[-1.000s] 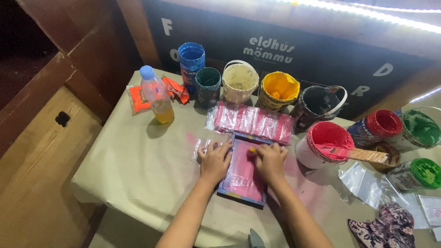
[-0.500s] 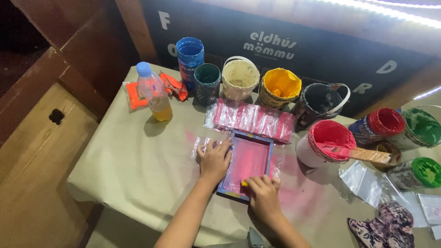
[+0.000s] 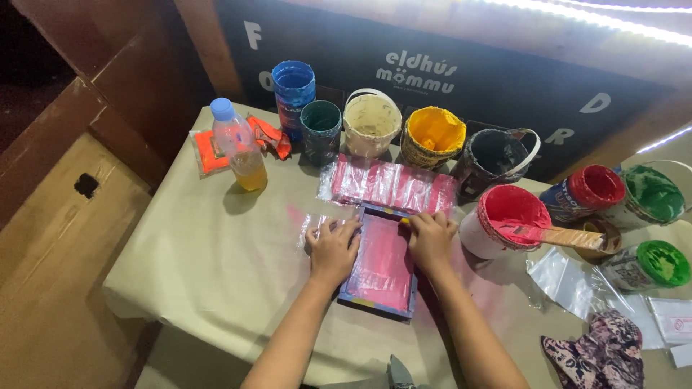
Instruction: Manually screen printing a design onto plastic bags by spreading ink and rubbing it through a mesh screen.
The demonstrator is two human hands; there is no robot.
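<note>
A small printing frame (image 3: pixel 382 263) with a pink-inked screen lies on the paper-covered table (image 3: pixel 202 252). My left hand (image 3: pixel 333 248) presses flat on the frame's left edge, holding nothing. My right hand (image 3: pixel 430 238) sits at the frame's top right corner, closed on a small yellow scraper (image 3: pixel 405 221) of which only a tip shows. Pink-printed clear plastic bags (image 3: pixel 393 186) lie in a row just beyond the frame.
Open paint tubs line the back: blue (image 3: pixel 293 86), teal (image 3: pixel 321 126), white (image 3: pixel 371 122), yellow (image 3: pixel 432 137), black (image 3: pixel 497 155). A red tub (image 3: pixel 504 216) with a wooden paddle (image 3: pixel 569 236), green jars (image 3: pixel 649 263), clear bags (image 3: pixel 569 277) and a rag (image 3: pixel 598 353) sit right. A bottle (image 3: pixel 241 148) stands left.
My right hand went from the frame's top down to its near end, then back up to the top right corner. My left hand stayed on the left edge.
</note>
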